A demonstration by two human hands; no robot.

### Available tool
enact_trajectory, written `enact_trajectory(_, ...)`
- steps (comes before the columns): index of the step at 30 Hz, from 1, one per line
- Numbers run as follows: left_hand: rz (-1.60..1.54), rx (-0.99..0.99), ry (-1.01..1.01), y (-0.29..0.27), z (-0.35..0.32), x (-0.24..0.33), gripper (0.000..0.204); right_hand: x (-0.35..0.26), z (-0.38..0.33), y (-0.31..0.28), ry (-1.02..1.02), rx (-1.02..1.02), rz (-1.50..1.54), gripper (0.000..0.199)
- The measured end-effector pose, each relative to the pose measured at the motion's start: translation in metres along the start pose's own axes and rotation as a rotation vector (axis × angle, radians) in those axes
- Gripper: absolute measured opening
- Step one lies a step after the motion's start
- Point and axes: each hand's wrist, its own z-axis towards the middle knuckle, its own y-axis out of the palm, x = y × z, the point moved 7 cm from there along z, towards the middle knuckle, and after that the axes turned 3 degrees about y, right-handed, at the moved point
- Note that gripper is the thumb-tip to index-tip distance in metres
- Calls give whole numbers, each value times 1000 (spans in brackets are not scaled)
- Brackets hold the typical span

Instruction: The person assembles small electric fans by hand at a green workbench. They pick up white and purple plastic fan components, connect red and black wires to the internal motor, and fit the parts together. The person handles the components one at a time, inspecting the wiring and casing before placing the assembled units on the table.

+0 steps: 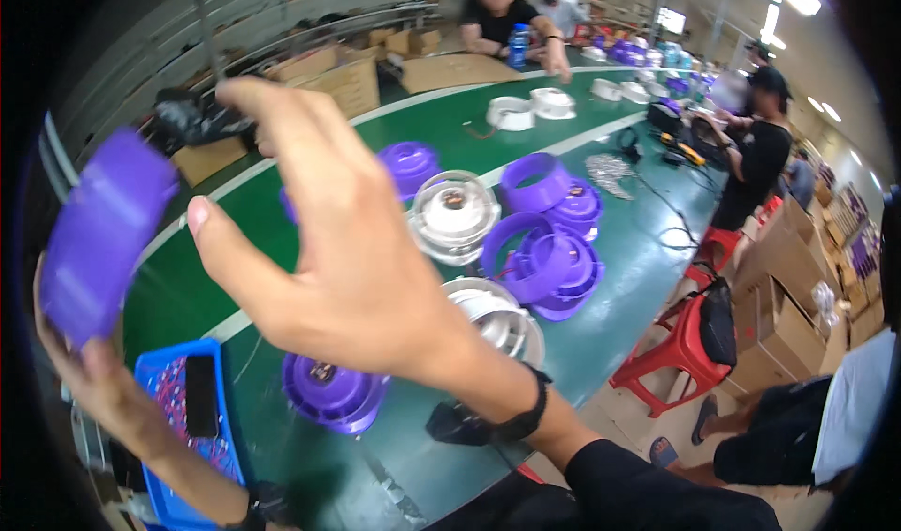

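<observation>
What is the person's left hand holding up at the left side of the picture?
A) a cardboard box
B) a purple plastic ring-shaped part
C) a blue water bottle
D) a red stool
B: the left hand grips a blurred purple plastic part raised above the blue tray, while the right hand is spread open in front of the camera, holding nothing.

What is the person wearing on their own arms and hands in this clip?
Both hands are bare, no gloves. The right hand has a black band at the wrist and a black sleeve further up the arm. The left hand also has a dark band at the wrist.
</observation>
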Motion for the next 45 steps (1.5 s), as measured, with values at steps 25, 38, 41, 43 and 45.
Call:
enact_trajectory(25,-14,-793,-440,97,-40,-65,30,33,-21,33,-21,-321,-349,46)
enact_trajectory(38,835,-563,-341,75,-106,-233,37,2,-42,55,-86,-755,-169,35)
enact_trajectory(41,729,-557,-478,72,-105,-240,69,-2,-46,55,-126,-768,-180,47)
enact_trajectory(43,706,-627,-414,82,-105,-226,76,-1,-48,58,-97,-843,-200,50)
enact_trajectory(45,569,-786,-286,86,-107,-217,72,-5,-50,61,-122,-840,-117,33)
